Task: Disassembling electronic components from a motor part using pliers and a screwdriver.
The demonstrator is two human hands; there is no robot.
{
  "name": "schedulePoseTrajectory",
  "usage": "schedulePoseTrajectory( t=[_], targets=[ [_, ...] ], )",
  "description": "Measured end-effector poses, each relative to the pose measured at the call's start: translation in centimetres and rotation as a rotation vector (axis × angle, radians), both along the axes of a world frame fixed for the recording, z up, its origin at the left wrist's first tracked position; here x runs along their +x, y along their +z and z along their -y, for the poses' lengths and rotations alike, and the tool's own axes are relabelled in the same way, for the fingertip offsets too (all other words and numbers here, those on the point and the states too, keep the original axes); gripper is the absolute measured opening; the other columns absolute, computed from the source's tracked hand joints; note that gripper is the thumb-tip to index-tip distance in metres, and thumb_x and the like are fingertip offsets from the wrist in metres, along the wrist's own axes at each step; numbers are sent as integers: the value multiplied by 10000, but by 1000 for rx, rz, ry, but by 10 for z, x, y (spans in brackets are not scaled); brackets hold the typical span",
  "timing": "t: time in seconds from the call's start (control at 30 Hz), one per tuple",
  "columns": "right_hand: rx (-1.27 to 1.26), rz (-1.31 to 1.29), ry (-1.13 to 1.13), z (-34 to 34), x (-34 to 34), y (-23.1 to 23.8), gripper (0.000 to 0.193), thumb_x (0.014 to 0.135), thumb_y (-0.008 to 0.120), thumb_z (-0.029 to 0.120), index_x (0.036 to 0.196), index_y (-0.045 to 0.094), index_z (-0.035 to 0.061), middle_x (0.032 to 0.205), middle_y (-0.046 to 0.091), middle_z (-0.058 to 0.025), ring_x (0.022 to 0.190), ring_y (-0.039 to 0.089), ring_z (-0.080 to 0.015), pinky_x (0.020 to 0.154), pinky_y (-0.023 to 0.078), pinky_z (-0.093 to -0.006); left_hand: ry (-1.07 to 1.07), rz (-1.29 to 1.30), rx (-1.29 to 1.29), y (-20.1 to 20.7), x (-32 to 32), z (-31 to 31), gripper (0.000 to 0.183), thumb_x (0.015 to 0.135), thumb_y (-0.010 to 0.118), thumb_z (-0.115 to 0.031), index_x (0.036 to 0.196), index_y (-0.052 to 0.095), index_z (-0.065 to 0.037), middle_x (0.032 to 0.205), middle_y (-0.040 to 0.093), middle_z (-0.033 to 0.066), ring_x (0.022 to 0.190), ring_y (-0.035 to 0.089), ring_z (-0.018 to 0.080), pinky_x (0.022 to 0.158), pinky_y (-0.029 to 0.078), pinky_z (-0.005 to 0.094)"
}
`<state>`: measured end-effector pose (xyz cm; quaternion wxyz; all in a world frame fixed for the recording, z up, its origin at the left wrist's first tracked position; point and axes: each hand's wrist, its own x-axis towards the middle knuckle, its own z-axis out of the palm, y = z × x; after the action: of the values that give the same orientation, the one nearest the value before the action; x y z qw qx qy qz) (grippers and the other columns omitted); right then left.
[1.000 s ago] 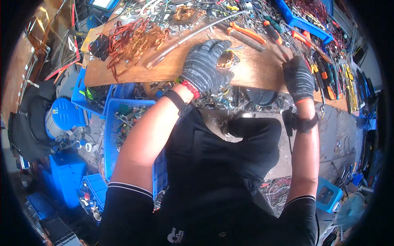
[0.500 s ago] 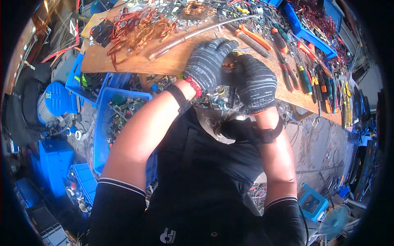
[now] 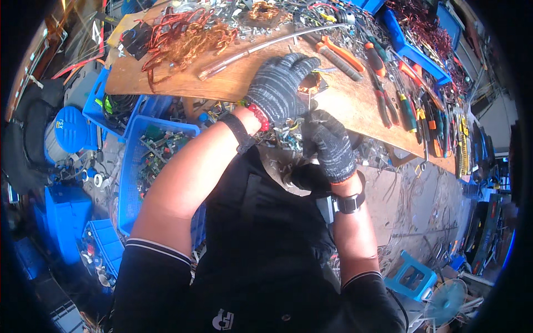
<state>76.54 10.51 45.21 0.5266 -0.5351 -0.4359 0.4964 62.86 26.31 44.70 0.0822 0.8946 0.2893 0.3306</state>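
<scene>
My left hand [image 3: 280,86], in a grey-striped knit glove, is closed at the near edge of the wooden board. Its fingers hold a ring-shaped copper coil [image 3: 310,83] against the wood, and the palm hides part of it. A small pointed metal tip [image 3: 326,70] sticks out past the fingertips. Below the coil, my right hand [image 3: 330,141], gloved alike, is closed with its fingers bunched. A thin pale strand runs between the coil and this hand; what the fingers grip is hidden.
A tangle of copper wire [image 3: 194,41] and a long clear rod [image 3: 266,49] lie on the board [image 3: 361,108]. Orange-handled pliers [image 3: 341,53] and several hand tools are at the right. A blue crate [image 3: 125,183] of circuit boards stands at the left.
My right hand has moved down and towards me, away from the left hand, uncovering the copper coil. My left hand has stayed nearly in place.
</scene>
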Motion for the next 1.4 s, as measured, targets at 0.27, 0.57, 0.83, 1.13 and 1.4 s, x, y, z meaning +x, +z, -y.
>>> schedulePoseTrajectory(
  t=[0.27,0.57,0.83,1.13,1.4],
  targets=[
    [534,407,-280,-8,-7,23,227,913,678,-25,1137,674,11,1113,675,-104,964,637,-232,917,511,-350,-11,-8,10,-1,0,-5,884,704,900,-497,1446,576,-142,1406,606,186,1293,585,384,1113,453,494],
    [657,874,-284,-19,10,22,91,944,649,43,1010,713,41,988,719,-133,955,668,-323,846,531,-410,0,-35,-19,5,1,1,874,696,900,-480,1440,579,-152,1441,601,139,1314,573,369,1117,446,507],
    [272,1188,-309,-32,-22,46,178,932,679,118,1075,660,14,925,679,-207,905,665,-430,801,530,-503,34,-64,13,-1,4,-3,814,729,872,-442,1435,577,-164,1430,612,129,1306,579,351,1110,443,498],
    [24,1268,192,-54,9,54,276,867,662,186,1113,719,75,1027,702,-241,991,662,-462,847,534,-523,67,-88,-30,2,3,1,727,749,845,-361,1411,594,-196,1385,629,122,1285,589,339,1101,443,499],
    [430,633,-91,-32,8,9,216,1006,603,74,1144,683,-72,1003,725,-159,932,676,-225,854,543,-358,93,-132,-19,1,7,2,727,786,820,-361,1456,557,-250,1368,623,118,1257,596,345,1088,442,507]
  ],
)
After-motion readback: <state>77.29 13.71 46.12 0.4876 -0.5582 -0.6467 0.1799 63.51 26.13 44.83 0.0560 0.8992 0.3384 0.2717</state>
